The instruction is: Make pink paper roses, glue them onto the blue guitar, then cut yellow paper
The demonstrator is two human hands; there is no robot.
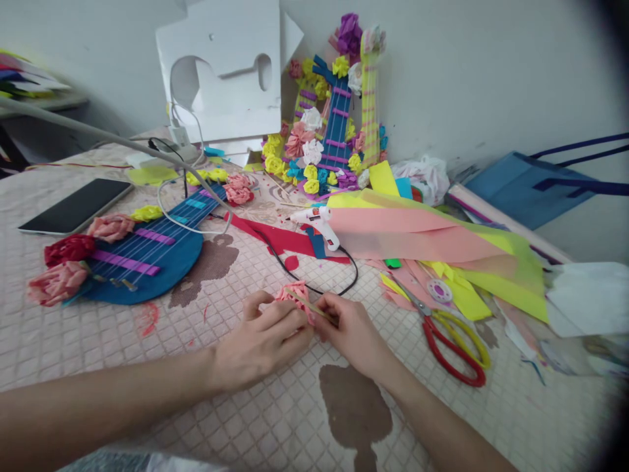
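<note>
Two bare forearms coming in from the lower edge of the frame, no sleeves, no watch or rings showing, left hand (260, 337) and right hand (351, 334) with short plain nails

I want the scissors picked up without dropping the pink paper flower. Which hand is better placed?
Probably the right hand: the scissors lie on its side, close by, while the left hand cups the pink paper flower.

White glue gun (317, 221) on red paper scraps, red-and-yellow scissors (455, 337) at right, dark phone (76, 206) far left, blue paper guitar (157, 252) edged with paper roses, pink crepe sheet (413, 239) over yellow-green
</note>
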